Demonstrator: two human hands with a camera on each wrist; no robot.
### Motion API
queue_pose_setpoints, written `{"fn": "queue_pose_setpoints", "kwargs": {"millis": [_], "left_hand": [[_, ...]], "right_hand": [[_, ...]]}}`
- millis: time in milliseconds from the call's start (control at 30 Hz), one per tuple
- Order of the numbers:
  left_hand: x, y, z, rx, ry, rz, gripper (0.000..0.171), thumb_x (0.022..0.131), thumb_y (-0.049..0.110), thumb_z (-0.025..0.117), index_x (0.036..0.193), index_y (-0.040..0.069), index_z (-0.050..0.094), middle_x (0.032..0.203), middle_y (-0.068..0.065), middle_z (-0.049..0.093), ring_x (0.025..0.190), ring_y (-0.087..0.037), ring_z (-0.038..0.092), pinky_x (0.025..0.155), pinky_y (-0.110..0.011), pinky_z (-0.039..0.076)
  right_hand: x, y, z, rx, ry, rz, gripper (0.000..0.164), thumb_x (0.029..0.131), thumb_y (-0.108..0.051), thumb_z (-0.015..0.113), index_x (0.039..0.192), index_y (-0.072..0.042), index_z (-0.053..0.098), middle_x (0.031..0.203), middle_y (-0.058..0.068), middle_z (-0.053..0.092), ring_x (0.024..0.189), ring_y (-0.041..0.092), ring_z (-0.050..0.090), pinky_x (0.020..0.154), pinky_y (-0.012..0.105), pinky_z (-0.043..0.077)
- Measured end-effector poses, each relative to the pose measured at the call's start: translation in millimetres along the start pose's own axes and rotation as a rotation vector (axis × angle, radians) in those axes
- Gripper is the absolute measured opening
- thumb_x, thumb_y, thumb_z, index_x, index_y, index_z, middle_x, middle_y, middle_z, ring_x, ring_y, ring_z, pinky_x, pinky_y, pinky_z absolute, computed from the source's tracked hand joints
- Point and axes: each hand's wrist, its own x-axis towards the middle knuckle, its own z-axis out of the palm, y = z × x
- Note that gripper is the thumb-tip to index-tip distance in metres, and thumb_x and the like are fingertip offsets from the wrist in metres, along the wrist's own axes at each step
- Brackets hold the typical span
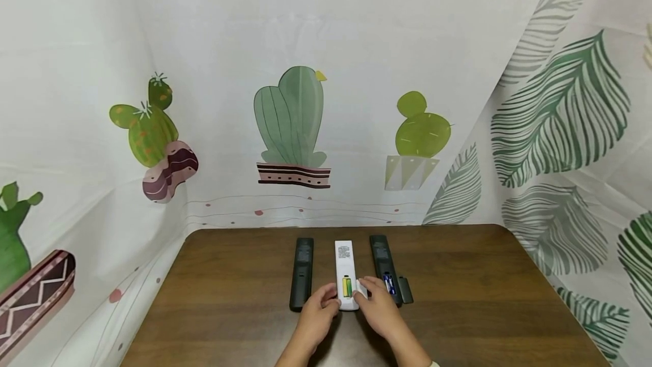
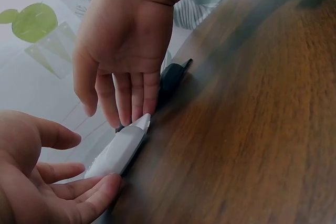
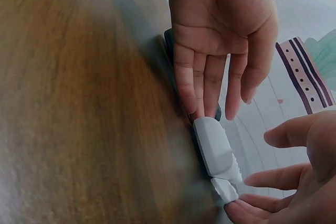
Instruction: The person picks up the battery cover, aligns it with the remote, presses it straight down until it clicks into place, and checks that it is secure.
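Note:
A white remote control (image 1: 344, 265) lies back side up, its battery bay uncovered and showing green-and-yellow batteries (image 1: 347, 286). My left hand (image 1: 318, 311) is at its left edge, fingertips against the side and thumb held apart, as the left wrist view shows. On the other side, a small white battery cover (image 3: 226, 189) sits beside the remote. My right hand (image 1: 381, 309) has its fingertips at that cover, with the thumb standing away from it. In the right wrist view the remote's near end (image 3: 212, 145) is under the left fingertips.
A black remote (image 1: 301, 273) lies to the left, back side up. To the right is another black remote (image 1: 383, 259) with blue batteries (image 1: 389, 284) exposed, its black cover (image 1: 405, 290) beside it. The brown wooden table (image 1: 229, 293) meets a printed cloth (image 1: 224, 129) behind.

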Motion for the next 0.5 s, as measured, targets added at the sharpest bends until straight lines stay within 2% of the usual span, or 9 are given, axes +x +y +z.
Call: {"fn": "queue_pose_setpoints", "kwargs": {"millis": [200,500], "left_hand": [[0.6,-0.7,0.9,-0.05,-0.001,0.003,0.048,0.094,0.007,0.061,0.138,-0.01,0.052,0.133,-0.03,0.06,0.114,-0.031,0.065,0.082,-0.031,0.059],[3.7,-0.2,3.6,-0.036,0.005,-0.032,0.049,0.095,0.008,0.061,0.139,-0.011,0.051,0.138,-0.03,0.057,0.117,-0.031,0.063,0.084,-0.031,0.059]], "right_hand": [[1.4,-0.1,1.5,0.055,-0.003,-0.024,0.046,0.093,-0.015,0.066,0.128,0.014,0.06,0.136,0.032,0.053,0.115,0.039,0.063,0.092,0.043,0.057],[4.8,0.8,4.9,0.012,-0.009,-0.016,0.044,0.093,-0.017,0.066,0.127,0.011,0.063,0.13,0.027,0.06,0.118,0.037,0.062,0.1,0.054,0.05]]}}
